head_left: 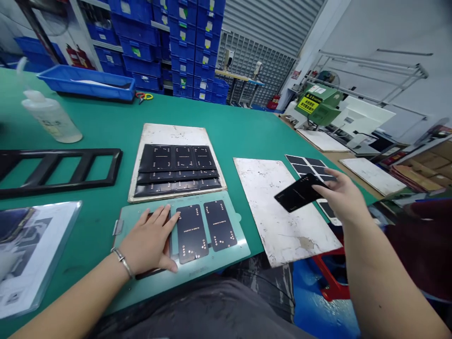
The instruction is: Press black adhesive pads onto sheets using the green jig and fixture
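Observation:
My left hand (151,240) lies spread, palm down, over the left slot of the pale green fixture plate (208,268), mostly covering what is there. Two black rectangular panels with small copper dots, one in the middle (192,233) and one on the right (219,225), lie flat in the fixture. Out to the right, my right hand (341,194) pinches a black panel (299,192) by its right end, tilted above a worn white board (278,212). Behind the fixture, black sheets of panels (162,157) overlap on another white board (173,133).
White-framed black panels (300,162) lie beyond my right hand. A black slotted frame (79,169), a plastic-covered document (42,254), a squeeze bottle (54,120), a blue tray (88,84) and scissors (144,97) stand or lie on the left side of the green table (243,129).

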Tool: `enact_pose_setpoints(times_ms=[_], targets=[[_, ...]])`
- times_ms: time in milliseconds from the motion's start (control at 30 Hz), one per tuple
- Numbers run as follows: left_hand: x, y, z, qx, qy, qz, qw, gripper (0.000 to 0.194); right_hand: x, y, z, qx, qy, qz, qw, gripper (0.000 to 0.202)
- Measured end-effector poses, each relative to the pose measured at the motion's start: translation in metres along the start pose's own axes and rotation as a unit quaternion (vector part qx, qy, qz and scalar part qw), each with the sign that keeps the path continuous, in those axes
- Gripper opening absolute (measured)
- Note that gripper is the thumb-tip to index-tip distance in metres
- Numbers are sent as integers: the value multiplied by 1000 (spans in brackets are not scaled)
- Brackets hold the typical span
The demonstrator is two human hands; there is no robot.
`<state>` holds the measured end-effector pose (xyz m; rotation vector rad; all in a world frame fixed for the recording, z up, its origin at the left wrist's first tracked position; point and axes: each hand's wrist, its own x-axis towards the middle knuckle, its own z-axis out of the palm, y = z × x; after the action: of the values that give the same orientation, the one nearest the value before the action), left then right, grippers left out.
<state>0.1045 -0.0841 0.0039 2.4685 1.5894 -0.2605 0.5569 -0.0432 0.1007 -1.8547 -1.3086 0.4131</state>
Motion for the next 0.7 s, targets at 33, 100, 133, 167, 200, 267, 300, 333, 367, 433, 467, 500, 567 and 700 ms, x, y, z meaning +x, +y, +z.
enact_pose_setpoints(times_ms=[33, 100, 133, 167, 200, 267, 300, 333, 367, 433, 467, 500, 567, 700], targets=[[-2, 1, 1, -5, 5, -1, 1000, 129, -2, -14, 20, 77, -39, -27, 996, 72], [-8, 1, 3, -19, 21, -3, 1000, 130, -11, -43, 62, 183, -131, -69, 972, 65], [-13, 1, 5, -26, 31, -6, 999, 129, -18, -59, 84, 211, -176, -80, 958, 61], [-19, 1, 8, -32, 39, -12, 999, 127, -26, -73, 105, 231, -222, -86, 943, 58], [-26, 0, 10, -36, 47, -22, 998, 125, -35, -87, 126, 245, -267, -90, 928, 57], [-43, -2, 15, -38, 58, -53, 996, 120, -54, -111, 162, 256, -353, -95, 895, 55], [-52, -4, 18, -38, 61, -73, 995, 117, -63, -120, 179, 255, -390, -100, 879, 54], [-61, -5, 21, -38, 63, -93, 993, 115, -71, -128, 194, 248, -424, -106, 865, 53], [-69, -6, 23, -39, 66, -110, 991, 113, -79, -135, 208, 239, -454, -112, 851, 52], [-83, -7, 28, -46, 69, -134, 988, 112, -92, -145, 232, 216, -501, -123, 829, 49], [-88, -7, 31, -51, 70, -141, 986, 111, -98, -148, 242, 206, -518, -125, 821, 47], [-91, -7, 33, -57, 72, -145, 985, 111, -103, -151, 251, 197, -532, -126, 814, 45], [-94, -6, 38, -66, 78, -152, 983, 111, -112, -155, 266, 186, -553, -125, 802, 41], [-92, -7, 47, -72, 103, -145, 981, 111, -122, -154, 284, 184, -567, -115, 794, 34]])
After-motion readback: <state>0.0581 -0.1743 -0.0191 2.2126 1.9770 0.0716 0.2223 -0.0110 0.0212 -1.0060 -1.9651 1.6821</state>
